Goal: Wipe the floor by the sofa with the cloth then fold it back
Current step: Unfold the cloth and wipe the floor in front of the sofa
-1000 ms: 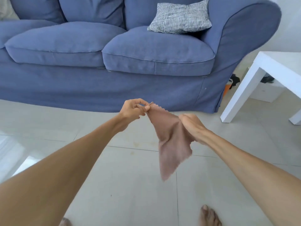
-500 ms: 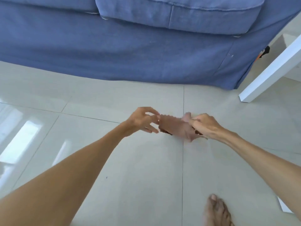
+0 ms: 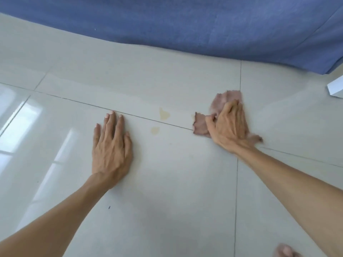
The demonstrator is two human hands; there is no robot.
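A crumpled pinkish-brown cloth (image 3: 229, 98) lies on the pale tiled floor (image 3: 167, 182) in front of the blue sofa (image 3: 185, 21). My right hand (image 3: 229, 127) presses flat on top of the cloth, covering most of it. My left hand (image 3: 111, 147) rests palm down on a bare tile to the left, fingers spread, holding nothing. Two yellowish stains, an upper stain (image 3: 164, 114) and a lower stain (image 3: 155, 129), mark the floor between my hands, just left of the cloth.
The sofa's skirt runs along the whole top of the view. A white table leg (image 3: 336, 89) stands at the right edge. My bare toes (image 3: 285, 251) show at the bottom right. Window light glares on the tiles at the left.
Both hands held the cloth up in the air, then lowered it. Now the cloth is on the floor under my right hand, and my left hand has let go and rests on the tile.
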